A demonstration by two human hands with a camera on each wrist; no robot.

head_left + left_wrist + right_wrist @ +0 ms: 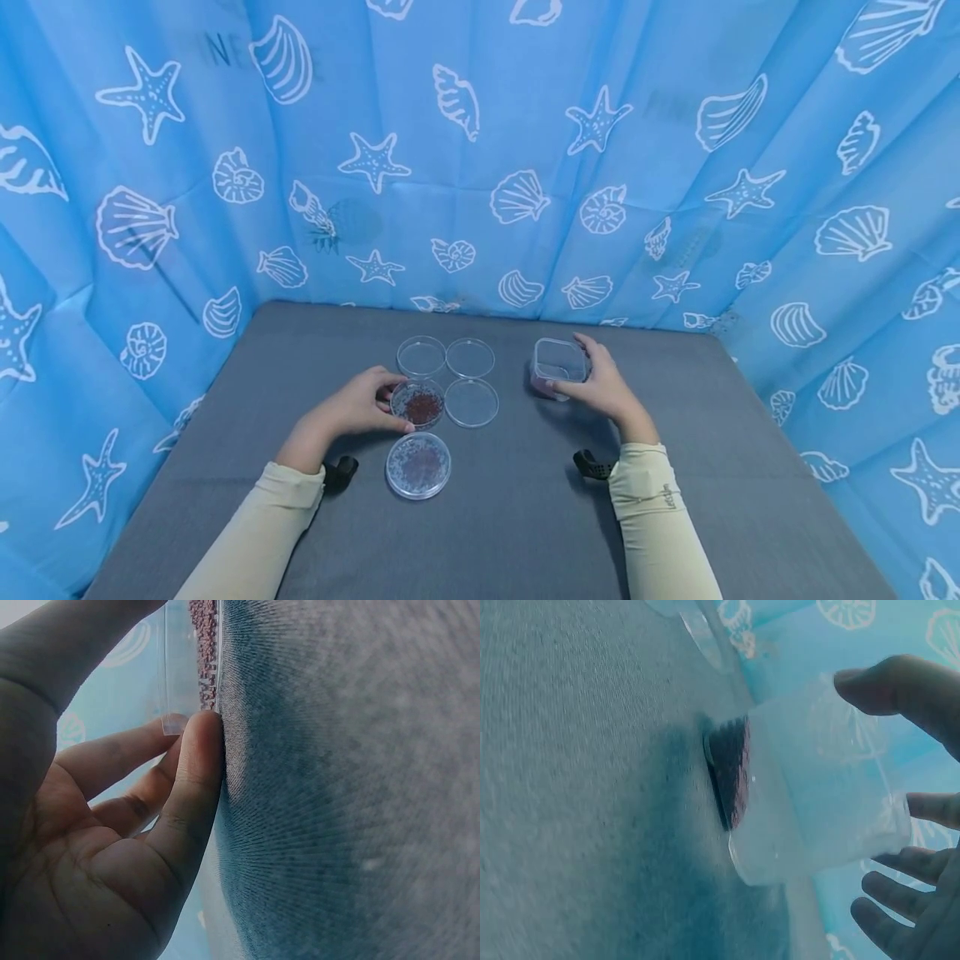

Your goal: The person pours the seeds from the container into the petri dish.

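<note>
My left hand [356, 407] holds a clear round petri dish [401, 400] by its left side, thumb at the near edge. Reddish-brown granules [423, 407] lie in the dish; the left wrist view shows these granules [204, 652] beyond the thumb tip, low over the cloth. My right hand [606, 390] grips a clear square plastic container [558, 354], thumb on the near side and a fingertip at the far rim. In the right wrist view the container [817, 795] has dark reddish granules [735, 769] heaped toward one side of its bottom.
Clear petri dishes stand close by: one behind left [422, 357], one behind right [470, 358] and one to the right [472, 403]. Nearer lies a round dish [418, 465] with pale speckles and a brownish patch. Grey cloth [510, 533] covers the table; a blue shell-print curtain [480, 167] surrounds it.
</note>
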